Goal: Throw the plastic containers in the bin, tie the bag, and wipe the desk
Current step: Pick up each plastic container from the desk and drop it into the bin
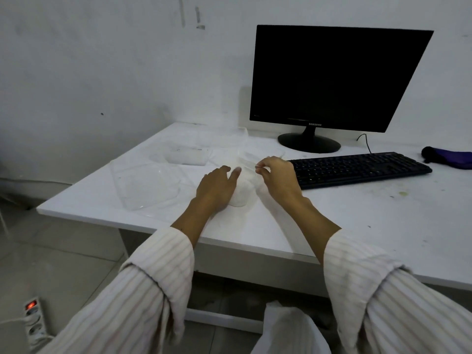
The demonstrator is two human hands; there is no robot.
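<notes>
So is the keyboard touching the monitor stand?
Apart. The head view shows bare white desk between the keyboard and the monitor stand.

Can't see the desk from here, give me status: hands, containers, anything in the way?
Left hand resting on small white container. Right hand pinching clear plastic. Clear containers still on desk. Keyboard close right.

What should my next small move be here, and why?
Probably lift the small cup that both hands are on and carry it down to the white bag under the desk edge. The left hand rests against it and the right hand pinches its rim, while the other clear containers lie untouched on the desk.
</notes>
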